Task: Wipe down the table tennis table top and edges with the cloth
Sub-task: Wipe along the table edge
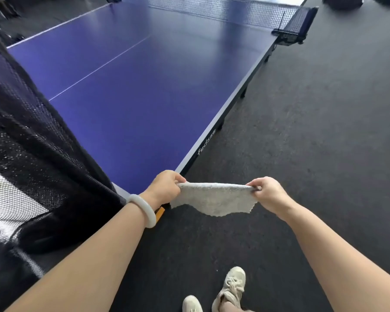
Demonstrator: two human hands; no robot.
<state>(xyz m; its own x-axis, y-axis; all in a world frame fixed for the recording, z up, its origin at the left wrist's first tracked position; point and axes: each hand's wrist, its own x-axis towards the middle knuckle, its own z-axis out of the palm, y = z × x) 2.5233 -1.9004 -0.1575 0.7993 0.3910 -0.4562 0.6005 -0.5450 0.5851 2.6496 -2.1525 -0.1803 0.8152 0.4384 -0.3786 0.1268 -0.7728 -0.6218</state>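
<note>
The cloth (214, 197), a pale grey fuzzy rag, is stretched out in the air just off the near right corner of the table tennis table (133, 97), not touching it. The left hand (164, 188) pinches one top corner of it and the right hand (267, 191) pinches the other, so the rest droops down between them over the dark floor (313, 143). There's a white bangle (143, 210) on the left wrist. The blue top has a thin white centre line, with the net (223, 10) way at the far end. Black mesh netting (27, 143) hangs along the near end on the left. Light sneakers (231, 287) show at the bottom.
</note>
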